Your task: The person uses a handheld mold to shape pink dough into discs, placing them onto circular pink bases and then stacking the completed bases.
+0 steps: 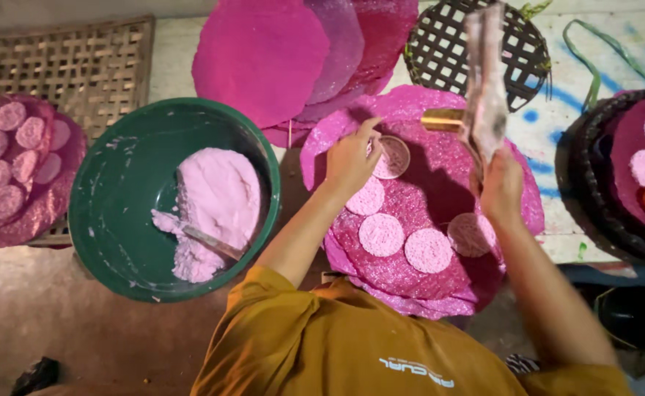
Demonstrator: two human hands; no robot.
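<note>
While four pale pink round cakes (381, 233) already lay on the magenta glittery round mat (410, 279), a fifth was being formed at its far side, where the left hand (349, 158), fingers curled, pinched the rim of the small round metal ring mould (392, 156). Just right of it, the right hand (500, 183) was closed around a raised, dough-smeared flat tool (486, 88). Plenty of pink dough (216, 209) remained in the green bowl (117, 183) to the left.

Blurred tool (486, 81) above right hand (500, 187)
</note>
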